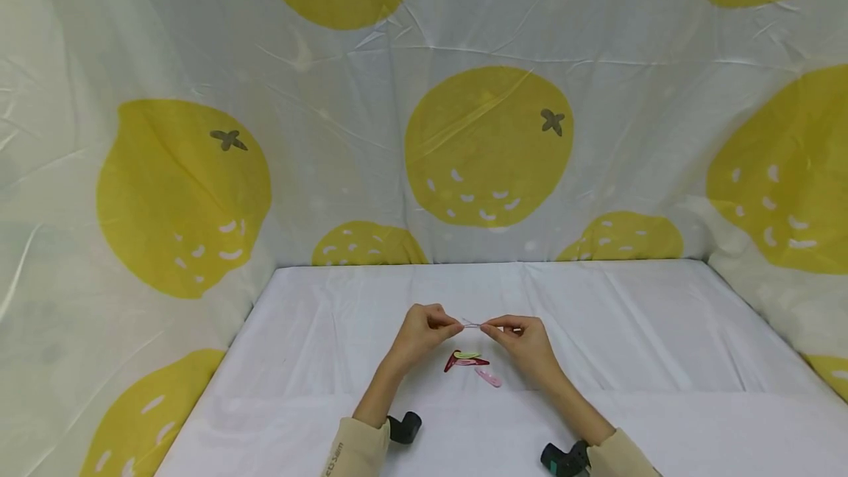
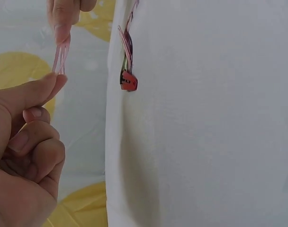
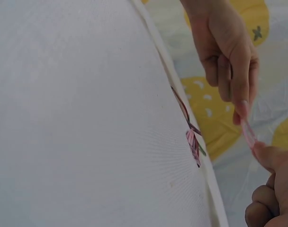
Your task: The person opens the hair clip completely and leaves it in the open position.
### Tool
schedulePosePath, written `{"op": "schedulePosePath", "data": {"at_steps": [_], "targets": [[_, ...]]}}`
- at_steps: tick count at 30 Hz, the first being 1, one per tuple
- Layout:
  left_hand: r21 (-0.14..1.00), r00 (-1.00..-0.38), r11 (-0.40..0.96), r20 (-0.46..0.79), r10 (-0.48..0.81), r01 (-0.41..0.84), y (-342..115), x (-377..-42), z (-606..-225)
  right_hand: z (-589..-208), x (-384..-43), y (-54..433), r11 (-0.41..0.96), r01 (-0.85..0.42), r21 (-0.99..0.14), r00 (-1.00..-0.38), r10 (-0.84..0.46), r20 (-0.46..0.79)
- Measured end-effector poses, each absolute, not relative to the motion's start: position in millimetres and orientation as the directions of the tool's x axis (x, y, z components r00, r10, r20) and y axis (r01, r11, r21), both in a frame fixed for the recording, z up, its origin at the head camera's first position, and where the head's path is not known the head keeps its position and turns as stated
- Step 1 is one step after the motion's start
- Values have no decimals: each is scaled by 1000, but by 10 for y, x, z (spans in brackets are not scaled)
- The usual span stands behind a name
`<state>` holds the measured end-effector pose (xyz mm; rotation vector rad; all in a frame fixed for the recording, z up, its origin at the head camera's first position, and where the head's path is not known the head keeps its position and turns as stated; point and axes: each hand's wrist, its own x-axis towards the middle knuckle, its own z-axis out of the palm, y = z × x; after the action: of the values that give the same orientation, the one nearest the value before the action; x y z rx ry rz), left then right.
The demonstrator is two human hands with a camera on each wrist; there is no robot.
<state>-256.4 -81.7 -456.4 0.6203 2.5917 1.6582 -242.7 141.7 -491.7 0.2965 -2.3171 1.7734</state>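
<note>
A pale pink snap hair clip (image 2: 62, 56) is stretched between both hands above the white table, its thin prongs spread apart. My left hand (image 1: 422, 331) pinches one end between thumb and forefinger, the other fingers curled in. The opposite end is pinched by my right hand (image 1: 528, 344) in the same way. Below the hands lies a small heap of snap clips: dark red clips (image 1: 451, 361), a yellow-green clip (image 1: 467, 355), and a pink clip (image 1: 488, 377) slightly apart toward me. In the right wrist view the held clip (image 3: 248, 132) shows between the fingertips.
White cloth covers the table (image 1: 662, 330). Behind and beside it hangs a pale curtain (image 1: 344, 146) printed with large yellow lemons. Black wrist cameras (image 1: 405, 428) sit at both cuffs, near beige sleeves (image 1: 358, 447).
</note>
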Motion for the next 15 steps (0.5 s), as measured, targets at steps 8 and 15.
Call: {"op": "schedulePosePath", "data": {"at_steps": [8, 15], "targets": [[828, -909, 413, 251, 333, 380, -795, -2659, -4597, -4866, -2548, 1421, 353, -249, -902, -968, -68, 241], [809, -938, 478, 263, 225, 342, -744, -2886, -4635, -4813, -2852, 1406, 410, -238, -880, -971, -88, 221]]}}
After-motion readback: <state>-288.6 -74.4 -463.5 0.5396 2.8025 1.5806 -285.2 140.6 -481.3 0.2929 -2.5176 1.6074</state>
